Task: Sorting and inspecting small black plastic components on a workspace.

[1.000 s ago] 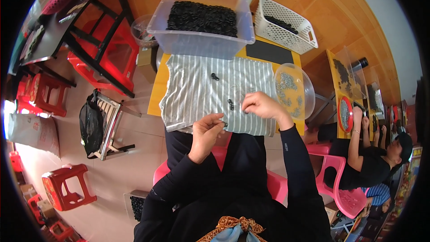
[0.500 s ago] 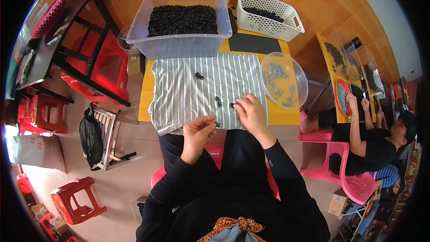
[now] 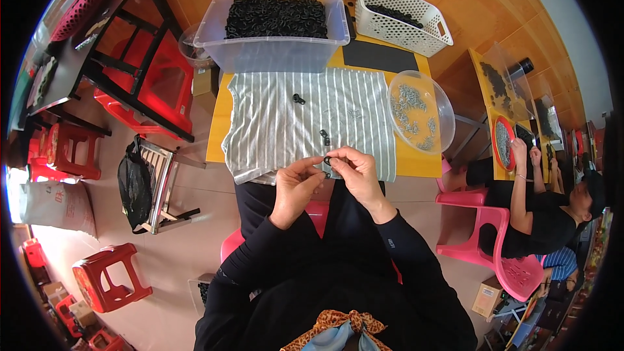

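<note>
Over the front edge of a grey-and-white striped cloth, my two hands meet at the fingertips. My right hand pinches a small black ring-shaped part. Just below it, my left hand has thumb and forefinger closed on another small black part, mostly covered by the fingers. A little beyond the hands, a few black pieces lie together on the cloth. Farther back rests another black piece. Small silvery bits are faintly visible on the stripes.
Behind the cloth stands a clear tub heaped with black parts. A white perforated basket and a dark flat mat are at back right. A round clear container holds small metal pieces. To the right, a person sits on a pink chair.
My right hand has lifted a black part off the cloth and come left to my left hand. My left hand has risen slightly. The whole view has shifted a little.
</note>
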Demonstrator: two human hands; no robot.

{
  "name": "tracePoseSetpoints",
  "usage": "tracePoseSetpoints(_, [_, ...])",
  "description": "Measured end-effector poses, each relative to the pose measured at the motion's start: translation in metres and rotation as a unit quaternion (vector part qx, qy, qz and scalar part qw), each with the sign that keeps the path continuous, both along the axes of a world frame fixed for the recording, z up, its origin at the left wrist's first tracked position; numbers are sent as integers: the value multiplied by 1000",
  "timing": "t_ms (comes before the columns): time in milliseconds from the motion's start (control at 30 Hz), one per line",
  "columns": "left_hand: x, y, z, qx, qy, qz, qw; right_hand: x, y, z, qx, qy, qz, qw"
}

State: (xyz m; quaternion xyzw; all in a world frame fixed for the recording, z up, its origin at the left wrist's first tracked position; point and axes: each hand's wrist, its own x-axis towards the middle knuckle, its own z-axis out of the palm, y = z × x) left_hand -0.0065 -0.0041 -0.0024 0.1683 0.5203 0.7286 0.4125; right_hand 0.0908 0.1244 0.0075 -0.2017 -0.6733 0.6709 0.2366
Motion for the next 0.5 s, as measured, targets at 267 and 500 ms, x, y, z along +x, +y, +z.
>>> tracePoseSetpoints(267, [-1, 1, 3, -3, 0, 11, 1000, -1, -9, -3, -41, 0, -24, 999])
tracePoseSetpoints(500, [-1, 1, -2, 1, -20, 15, 1000, -1, -5, -2, 87, 28, 9, 996])
